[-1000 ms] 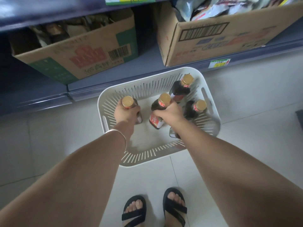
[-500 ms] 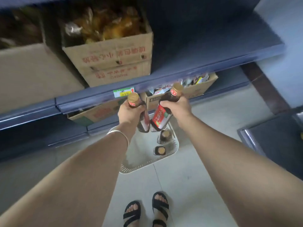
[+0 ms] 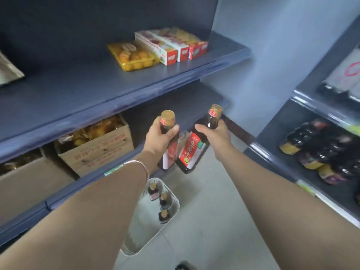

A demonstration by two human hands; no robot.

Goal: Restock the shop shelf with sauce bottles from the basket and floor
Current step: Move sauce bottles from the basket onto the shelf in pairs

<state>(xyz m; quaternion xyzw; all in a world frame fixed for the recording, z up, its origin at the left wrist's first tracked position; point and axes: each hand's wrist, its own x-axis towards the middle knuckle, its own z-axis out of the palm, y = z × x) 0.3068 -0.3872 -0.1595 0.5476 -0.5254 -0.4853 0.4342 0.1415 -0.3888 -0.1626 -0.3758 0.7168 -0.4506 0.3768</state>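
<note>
Sauce bottles, one gripped in each of the hands (left hand (image 3: 158, 136), right hand (image 3: 215, 136)), hang before the shelf (image 3: 116, 94) edge; three more stand in the basket (image 3: 173, 208).

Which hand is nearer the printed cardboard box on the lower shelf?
Left. The left hand is just right of the cardboard box; the right hand is farther right again.

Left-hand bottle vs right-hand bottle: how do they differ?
The left-hand bottle stands near upright; the right-hand bottle tilts, cap leaning right. The right-hand bottle's red label faces the camera; the left-hand bottle's is turned sideways. Both are dark, gold-capped, and gripped near the neck.
</note>
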